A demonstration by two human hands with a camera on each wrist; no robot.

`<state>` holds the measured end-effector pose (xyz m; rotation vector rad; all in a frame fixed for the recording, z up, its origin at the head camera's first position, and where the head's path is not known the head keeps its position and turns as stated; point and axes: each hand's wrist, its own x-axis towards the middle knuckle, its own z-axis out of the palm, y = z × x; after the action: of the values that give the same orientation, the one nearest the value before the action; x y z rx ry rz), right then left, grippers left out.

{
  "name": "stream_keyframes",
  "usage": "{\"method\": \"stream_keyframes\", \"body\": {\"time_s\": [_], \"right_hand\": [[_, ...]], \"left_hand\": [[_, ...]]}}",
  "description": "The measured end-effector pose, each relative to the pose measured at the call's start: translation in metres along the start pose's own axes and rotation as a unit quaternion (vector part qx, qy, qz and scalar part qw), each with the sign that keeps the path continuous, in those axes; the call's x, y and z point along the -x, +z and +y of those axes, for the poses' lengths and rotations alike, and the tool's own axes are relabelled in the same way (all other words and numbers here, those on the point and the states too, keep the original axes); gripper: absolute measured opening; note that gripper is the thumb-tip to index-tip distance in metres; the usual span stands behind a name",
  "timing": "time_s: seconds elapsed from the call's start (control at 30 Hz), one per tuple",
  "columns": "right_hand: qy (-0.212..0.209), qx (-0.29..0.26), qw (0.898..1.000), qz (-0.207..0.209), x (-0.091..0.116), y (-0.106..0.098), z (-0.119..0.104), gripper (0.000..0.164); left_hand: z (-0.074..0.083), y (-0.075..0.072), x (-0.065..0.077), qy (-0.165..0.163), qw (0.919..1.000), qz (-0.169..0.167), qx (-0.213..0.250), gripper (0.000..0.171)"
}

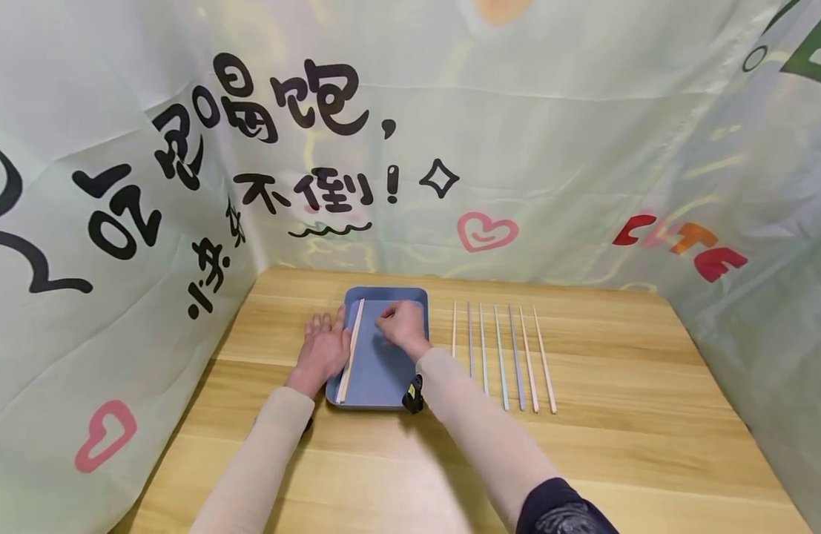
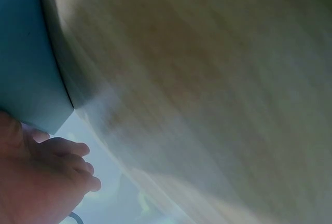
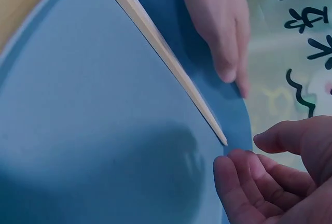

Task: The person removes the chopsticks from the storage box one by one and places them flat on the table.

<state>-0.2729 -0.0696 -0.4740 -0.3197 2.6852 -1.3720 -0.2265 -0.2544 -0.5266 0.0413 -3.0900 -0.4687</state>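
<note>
A blue rectangular tray (image 1: 383, 374) lies on the table. Two pale cream-pink chopsticks (image 1: 347, 374) lie side by side along its left side; in the right wrist view the chopsticks (image 3: 165, 55) are close together. My left hand (image 1: 325, 348) is at the tray's left rim, its fingers extended and spread. Above the tray's upper right part is my right hand (image 1: 405, 324). Seen from the right wrist, that hand (image 3: 290, 177) has loosely bent fingers, the thumb apart, and nothing between them. In the left wrist view, the left hand (image 2: 46, 182) is beside the tray's outer wall (image 2: 28, 42).
Right of the tray, several chopsticks in pink, lilac and pale blue lie in a spaced row, among them a light blue chopstick (image 1: 500, 356) and a pink chopstick (image 1: 544, 360). Printed fabric (image 1: 557, 170) walls the wooden table (image 1: 624, 430) at the back and sides.
</note>
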Motion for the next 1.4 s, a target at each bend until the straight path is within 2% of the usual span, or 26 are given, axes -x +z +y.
{"method": "stream_keyframes", "body": {"time_s": [0.2,0.4,0.8,1.07,1.27,1.4], "right_hand": [[0.008,-0.009,1.0,-0.004,-0.002,0.014,-0.003,0.011],[0.021,-0.014,1.0,0.004,-0.006,0.028,-0.004,0.008],[0.011,0.035,0.999,0.02,-0.01,0.041,0.0,0.009],[0.022,0.034,0.999,0.005,-0.016,0.057,0.003,0.016],[0.04,0.045,0.998,0.007,-0.017,0.058,0.003,0.017],[0.045,0.038,0.998,0.006,-0.017,0.058,0.003,0.025]], "left_hand": [[0.0,-0.001,-0.003,0.007,0.9999,0.015,-0.003,0.062],[0.0,-0.001,-0.002,0.004,0.9998,0.014,-0.012,0.062],[0.001,0.002,0.001,0.0,0.9999,0.007,-0.009,0.062],[0.002,0.001,0.001,0.0,0.9998,0.008,-0.016,0.061],[0.003,0.001,0.0,0.002,0.9999,0.01,-0.009,0.061],[0.004,0.0,0.0,0.003,0.9999,0.009,-0.005,0.061]]}}
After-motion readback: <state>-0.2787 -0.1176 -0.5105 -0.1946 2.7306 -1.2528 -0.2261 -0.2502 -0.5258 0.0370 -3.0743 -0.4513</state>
